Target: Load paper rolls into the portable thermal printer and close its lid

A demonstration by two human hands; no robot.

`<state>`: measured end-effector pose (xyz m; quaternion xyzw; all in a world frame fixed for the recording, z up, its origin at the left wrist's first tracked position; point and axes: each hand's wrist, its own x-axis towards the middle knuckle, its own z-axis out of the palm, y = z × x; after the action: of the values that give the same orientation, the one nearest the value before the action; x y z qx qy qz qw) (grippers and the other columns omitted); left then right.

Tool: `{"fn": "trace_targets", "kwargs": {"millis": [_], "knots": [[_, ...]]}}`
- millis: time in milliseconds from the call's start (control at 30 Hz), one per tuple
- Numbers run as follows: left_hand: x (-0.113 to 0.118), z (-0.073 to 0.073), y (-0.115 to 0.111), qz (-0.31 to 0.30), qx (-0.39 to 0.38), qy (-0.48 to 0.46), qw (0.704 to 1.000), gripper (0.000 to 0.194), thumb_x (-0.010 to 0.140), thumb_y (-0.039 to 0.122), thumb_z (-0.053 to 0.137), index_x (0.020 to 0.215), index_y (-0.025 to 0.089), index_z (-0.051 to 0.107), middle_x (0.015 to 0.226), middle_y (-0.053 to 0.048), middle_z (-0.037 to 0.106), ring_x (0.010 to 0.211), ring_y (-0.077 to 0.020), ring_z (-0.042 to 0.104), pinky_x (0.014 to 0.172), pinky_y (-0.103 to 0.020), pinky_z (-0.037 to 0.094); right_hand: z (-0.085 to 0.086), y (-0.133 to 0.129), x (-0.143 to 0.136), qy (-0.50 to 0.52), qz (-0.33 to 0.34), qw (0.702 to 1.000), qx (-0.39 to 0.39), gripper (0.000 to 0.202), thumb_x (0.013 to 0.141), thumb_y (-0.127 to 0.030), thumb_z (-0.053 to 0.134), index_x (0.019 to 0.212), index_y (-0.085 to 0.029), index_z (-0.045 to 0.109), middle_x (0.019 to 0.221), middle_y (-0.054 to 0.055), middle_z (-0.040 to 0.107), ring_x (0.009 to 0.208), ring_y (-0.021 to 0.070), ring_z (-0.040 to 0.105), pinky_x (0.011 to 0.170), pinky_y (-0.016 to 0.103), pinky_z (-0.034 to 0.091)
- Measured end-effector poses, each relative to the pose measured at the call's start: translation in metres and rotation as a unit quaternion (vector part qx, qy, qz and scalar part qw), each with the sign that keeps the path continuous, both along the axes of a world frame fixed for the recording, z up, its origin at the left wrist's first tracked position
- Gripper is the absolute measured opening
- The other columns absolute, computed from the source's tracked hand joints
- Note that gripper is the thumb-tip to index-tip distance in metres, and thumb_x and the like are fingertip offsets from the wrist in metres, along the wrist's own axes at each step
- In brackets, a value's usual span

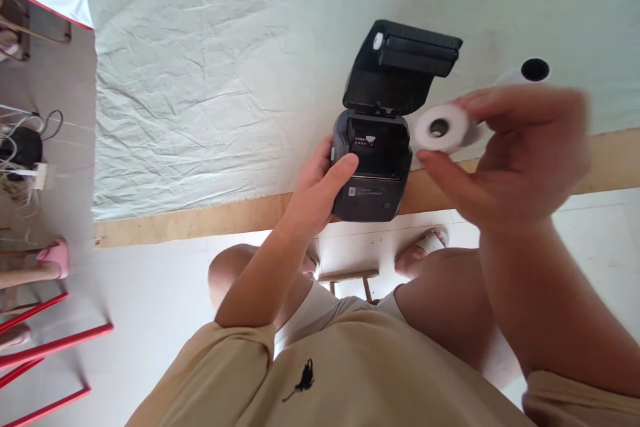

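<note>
A black portable label printer (373,197) is held in my left hand (320,187), whose thumb rests on the body's near left edge. Its hinged lid (387,83) stands open, tilted away from me, and the dark paper bay with a small printed label shows inside. Just right of the bay, my right hand (520,153) grips a small white paper roll (440,128) between thumb and fingers, its core hole facing the printer. Motion blurs this hand slightly. Behind it lies another white roll (513,75) with a dark round end, partly covered by my fingers.
A pale green cloth (210,80) with creases covers the table, whose wooden edge (200,221) runs in front of my knees. On the left are red metal legs (60,345), tangled cables (20,167) and another person's foot in a pink slipper (54,257).
</note>
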<state>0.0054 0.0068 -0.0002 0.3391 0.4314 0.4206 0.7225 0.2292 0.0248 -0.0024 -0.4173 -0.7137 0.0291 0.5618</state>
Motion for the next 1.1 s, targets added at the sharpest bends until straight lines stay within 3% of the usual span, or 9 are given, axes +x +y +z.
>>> {"fn": "trace_targets", "kwargs": {"millis": [200,333,433,533,633,733,833,967,1100], "knots": [[0.001,-0.002,0.0,-0.001,0.028,0.007,1.0,0.055,0.097,0.065,0.082,0.136,0.029,0.07,0.116,-0.006,0.085,0.087,-0.025,0.084,0.064,-0.033,0.067,0.011,-0.001,-0.024,-0.11,0.006,0.994,-0.024,0.025,0.093,-0.006,0.076,0.102,-0.028,0.069,0.11,-0.003,0.091,0.092,0.0228,0.088,0.078,0.042,0.061],[0.0,-0.006,0.0,0.002,0.02,-0.014,1.0,0.053,0.098,0.066,0.08,0.133,0.027,0.07,0.11,-0.005,0.082,0.08,-0.0219,0.081,0.061,-0.032,0.065,0.008,0.0,-0.025,-0.09,0.037,0.995,-0.008,0.022,0.094,-0.006,0.074,0.091,-0.028,0.07,0.098,-0.006,0.089,0.097,0.0231,0.088,0.081,0.041,0.059],[-0.002,-0.01,0.0,0.005,0.059,-0.013,0.998,0.058,0.097,0.062,0.082,0.141,0.028,0.066,0.123,-0.006,0.081,0.102,-0.0258,0.083,0.077,-0.035,0.069,0.006,-0.007,-0.028,-0.07,0.066,0.995,0.0,0.018,0.094,-0.012,0.078,0.089,-0.028,0.069,0.089,-0.007,0.086,0.093,0.0226,0.085,0.08,0.041,0.057],[-0.005,-0.014,0.001,0.003,0.091,0.022,0.996,0.076,0.086,0.048,0.094,0.151,0.03,0.059,0.14,-0.006,0.077,0.129,-0.0299,0.077,0.097,-0.036,0.067,0.003,-0.012,-0.029,-0.073,0.103,0.992,-0.027,0.012,0.098,-0.02,0.075,0.092,-0.029,0.069,0.086,-0.005,0.084,0.092,0.0236,0.083,0.083,0.044,0.059],[-0.007,-0.015,0.003,-0.015,0.08,0.054,0.995,0.091,0.079,0.046,0.097,0.158,0.031,0.054,0.141,-0.008,0.077,0.124,-0.0323,0.078,0.092,-0.037,0.066,-0.004,-0.008,-0.024,0.025,0.081,0.996,0.009,0.005,0.099,-0.025,0.07,0.099,-0.03,0.071,0.085,-0.001,0.079,0.085,0.0234,0.078,0.076,0.043,0.059],[-0.009,-0.015,0.005,-0.028,0.084,0.07,0.994,0.103,0.072,0.048,0.1,0.161,0.03,0.051,0.147,-0.012,0.074,0.123,-0.0345,0.078,0.093,-0.041,0.068,-0.013,0.001,-0.015,0.092,0.02,0.995,-0.04,0.032,0.102,-0.045,0.069,0.132,-0.034,0.071,0.135,0.009,0.078,0.116,0.0297,0.078,0.084,0.046,0.06],[-0.009,-0.013,0.007,-0.042,0.089,0.088,0.991,0.11,0.068,0.05,0.1,0.163,0.029,0.048,0.148,-0.014,0.072,0.12,-0.0355,0.077,0.09,-0.043,0.069,-0.02,0.006,-0.007,0.1,0.06,0.984,-0.134,0.058,0.107,-0.061,0.06,0.162,-0.046,0.051,0.168,0.008,0.061,0.149,0.034,0.068,0.108,0.055,0.06],[-0.009,-0.012,0.007,-0.045,0.077,0.101,0.991,0.114,0.066,0.049,0.1,0.164,0.027,0.045,0.149,-0.016,0.07,0.122,-0.0375,0.077,0.088,-0.044,0.068,-0.021,0.003,-0.004,0.171,0.096,0.97,-0.143,0.05,0.106,-0.067,0.058,0.153,-0.051,0.062,0.146,0.002,0.075,0.14,0.0324,0.073,0.11,0.056,0.06],[-0.011,-0.014,0.006,-0.043,0.083,0.071,0.993,0.118,0.06,0.051,0.105,0.161,0.033,0.048,0.16,-0.013,0.066,0.138,-0.0417,0.072,0.104,-0.051,0.069,-0.02,-0.006,-0.007,0.104,0.134,0.957,-0.233,0.053,0.105,-0.06,0.066,0.155,-0.046,0.059,0.148,0.005,0.074,0.14,0.0341,0.072,0.115,0.061,0.06]]}}
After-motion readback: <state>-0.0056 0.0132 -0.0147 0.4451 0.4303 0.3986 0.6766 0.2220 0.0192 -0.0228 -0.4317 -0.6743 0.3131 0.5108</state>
